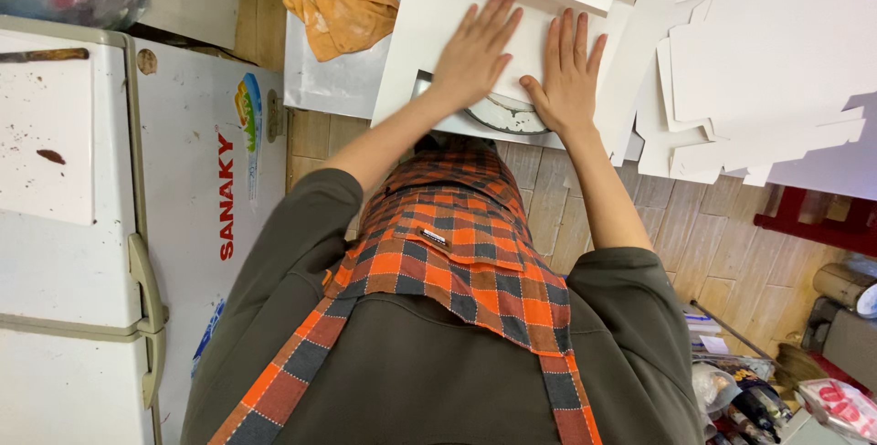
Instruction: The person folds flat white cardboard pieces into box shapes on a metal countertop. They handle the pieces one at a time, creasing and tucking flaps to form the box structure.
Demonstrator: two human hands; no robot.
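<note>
Two hands — left hand (pixel 475 47) and right hand (pixel 568 75) — are pressed flat, fingers spread, on a white cardboard sheet (pixel 429 25); nothing is pinched or gripped.

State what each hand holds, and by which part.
Nothing is gripped. Left hand and right hand lie flat, palms down, pressing the white cardboard sheet near its middle.

It looked like a small shop's back workroom. A white chest freezer (pixel 82 226) stood beside a steel counter (pixel 338 79), with stacked flat white cardboard (pixel 767 70) and the person's checked apron (pixel 457 244).
</note>
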